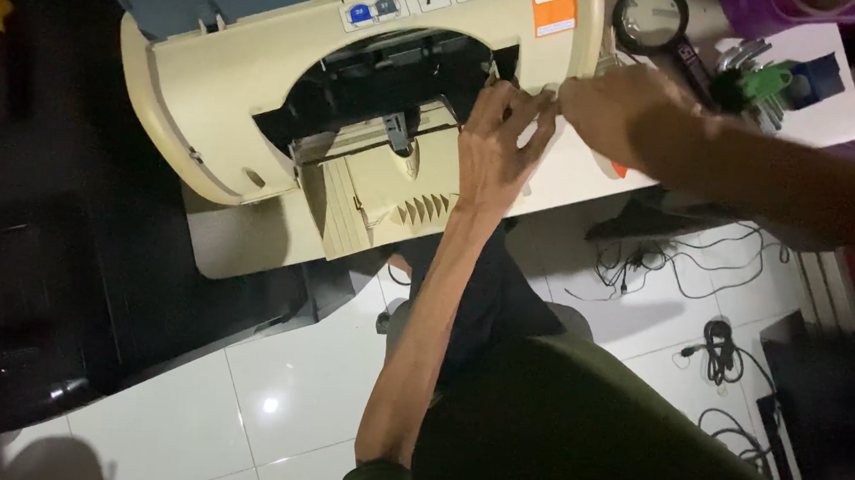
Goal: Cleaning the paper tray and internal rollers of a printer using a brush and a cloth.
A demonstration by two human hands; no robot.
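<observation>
A cream-coloured inkjet printer with a grey-blue lid sits on a white desk, its dark paper slot facing me and a ribbed output tray folded out. My left hand rests on the printer's front right corner, fingers bent against the casing edge. My right hand reaches in from the right and pinches the same corner, fingertips touching those of the left. Whether a small part sits between the fingers is hidden.
A black-framed magnifying glass lies on the white desk behind my right hand, beside a green and blue hex-key set. Purple plastic shows at the top right. Tangled black cables lie on the white tiled floor below.
</observation>
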